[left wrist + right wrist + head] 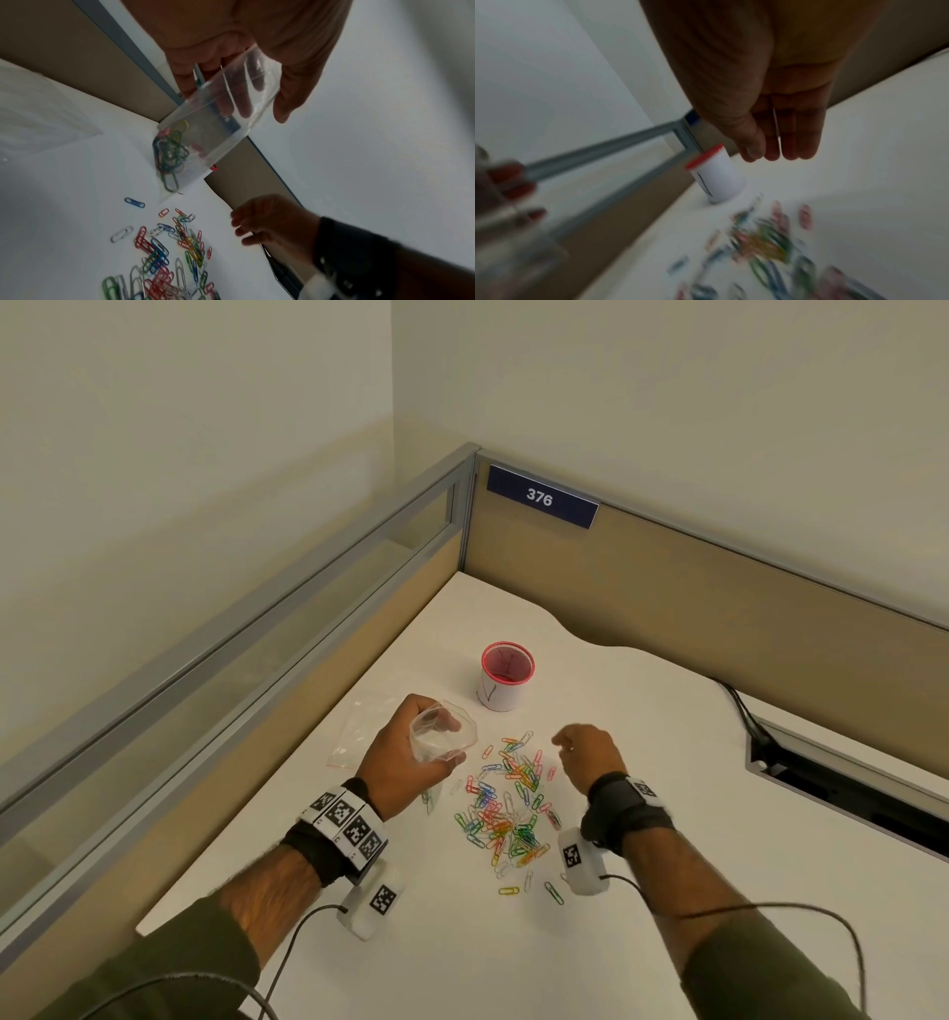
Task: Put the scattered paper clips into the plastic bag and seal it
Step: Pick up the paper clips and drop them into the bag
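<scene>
Head view is showing the left hand (405, 752) gripping a small clear plastic zip bag (442, 732) by its open mouth above the white counter (667, 814). Several coloured wire paper clips are already lying inside the bag (170, 154); the scattered pile (508, 814) is lying between both wrists. The right hand (585, 755) is hovering over the pile, fingers straight and relaxed, holding nothing.

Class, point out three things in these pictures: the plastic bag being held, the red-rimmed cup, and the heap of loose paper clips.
plastic bag (226, 113), left wrist view, its clear side wall.
red-rimmed cup (500, 693), head view, its white outer side.
loose paper clips (506, 819), head view, the heap's middle.
</scene>
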{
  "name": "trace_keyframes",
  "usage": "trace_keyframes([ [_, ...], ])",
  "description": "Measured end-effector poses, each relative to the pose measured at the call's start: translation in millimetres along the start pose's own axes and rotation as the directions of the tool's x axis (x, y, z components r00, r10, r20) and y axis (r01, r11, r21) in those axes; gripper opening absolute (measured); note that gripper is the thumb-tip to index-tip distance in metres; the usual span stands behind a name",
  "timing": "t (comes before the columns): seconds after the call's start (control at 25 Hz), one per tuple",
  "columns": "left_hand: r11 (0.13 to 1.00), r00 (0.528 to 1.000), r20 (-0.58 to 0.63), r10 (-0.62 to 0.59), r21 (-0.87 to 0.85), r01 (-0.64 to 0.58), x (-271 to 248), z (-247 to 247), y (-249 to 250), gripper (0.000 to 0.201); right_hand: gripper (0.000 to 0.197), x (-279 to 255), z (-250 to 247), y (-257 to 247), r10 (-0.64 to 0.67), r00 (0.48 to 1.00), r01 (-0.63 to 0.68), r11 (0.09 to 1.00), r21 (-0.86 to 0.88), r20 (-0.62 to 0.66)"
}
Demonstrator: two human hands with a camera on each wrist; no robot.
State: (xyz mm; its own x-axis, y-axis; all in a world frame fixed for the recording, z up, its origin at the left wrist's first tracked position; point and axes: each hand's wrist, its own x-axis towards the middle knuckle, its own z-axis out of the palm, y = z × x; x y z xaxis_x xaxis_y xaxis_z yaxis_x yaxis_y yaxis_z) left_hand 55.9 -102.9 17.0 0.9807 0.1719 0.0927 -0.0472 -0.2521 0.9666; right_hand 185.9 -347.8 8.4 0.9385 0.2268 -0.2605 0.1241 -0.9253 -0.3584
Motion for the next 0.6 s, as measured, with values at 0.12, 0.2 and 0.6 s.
trace_keyframes([
  [0.12,1.0,1.0,-0.021,0.014,-0.009,-0.014,1.5,-5.5,2.9,0.04,0.041,12.1,30.7,7.2,0.013,0.988,0.012,0.987,-0.158,0.156],
  [0.2,1.0,0.999,-0.035,0.009,-0.015,-0.009,3.4,-7.9,2.5,0.04,0.043,11.6,43.0,4.7,0.006,0.982,0.036,0.976,-0.214,0.189],
  [0.6,1.0,0.999,-0.054,-0.003,-0.002,0.002,10.5,-3.9,0.7,0.041,0.042,-56.9,62.8,26.0,-0.016,0.982,0.019,1.0,-0.013,0.189],
])
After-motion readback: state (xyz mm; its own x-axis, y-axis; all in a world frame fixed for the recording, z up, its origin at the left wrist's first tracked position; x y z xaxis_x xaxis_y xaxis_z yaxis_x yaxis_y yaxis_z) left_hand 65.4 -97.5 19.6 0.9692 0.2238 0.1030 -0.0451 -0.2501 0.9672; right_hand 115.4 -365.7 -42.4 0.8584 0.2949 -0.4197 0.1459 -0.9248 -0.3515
